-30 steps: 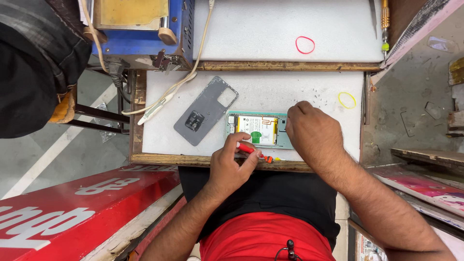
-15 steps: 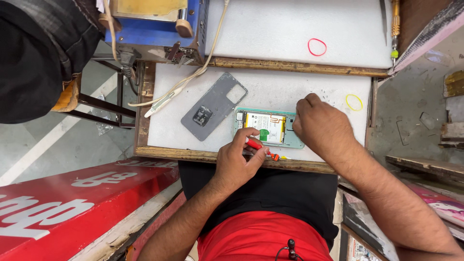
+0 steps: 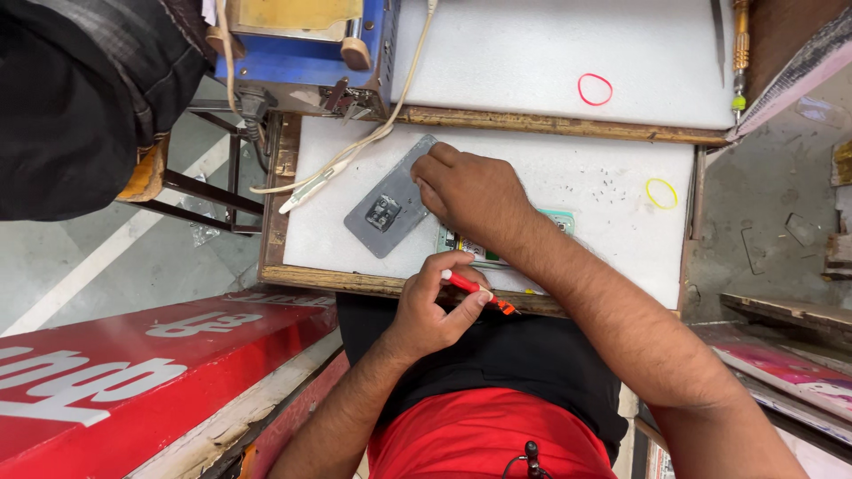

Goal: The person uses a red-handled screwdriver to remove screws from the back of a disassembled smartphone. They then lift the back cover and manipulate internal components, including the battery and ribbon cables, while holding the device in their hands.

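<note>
- The grey phone back cover (image 3: 388, 206) lay outer face up on the white work board (image 3: 612, 231), detached from the phone body, with its camera cut-out toward the board's near wooden edge.
- The right hand (image 3: 466, 191) reached across and rested on the cover's far end, fingers curled down onto it; whether they pinched it or only pressed it could not be told.
- Just right of the cover lay the opened phone (image 3: 484, 248), its green frame and internals showing, mostly hidden under the right wrist.
- The left hand (image 3: 426, 310), at the board's near edge below the cover, gripped a small red screwdriver (image 3: 475, 289) between thumb and fingertips, its tip pointing away from the cover.
- As a judgement: the cover was already off and the inside exposed, so opening looked done; work inside the phone and refitting seemed left.
- Tiny dark screws (image 3: 608, 182) sat further right of the cover, and a yellow rubber band (image 3: 661, 192) beyond them.
- A cream cable (image 3: 355, 153) ran from the cover's far side up to a blue machine (image 3: 306, 53).
- A red rubber band (image 3: 595, 89) lay on a second white board further away.
</note>
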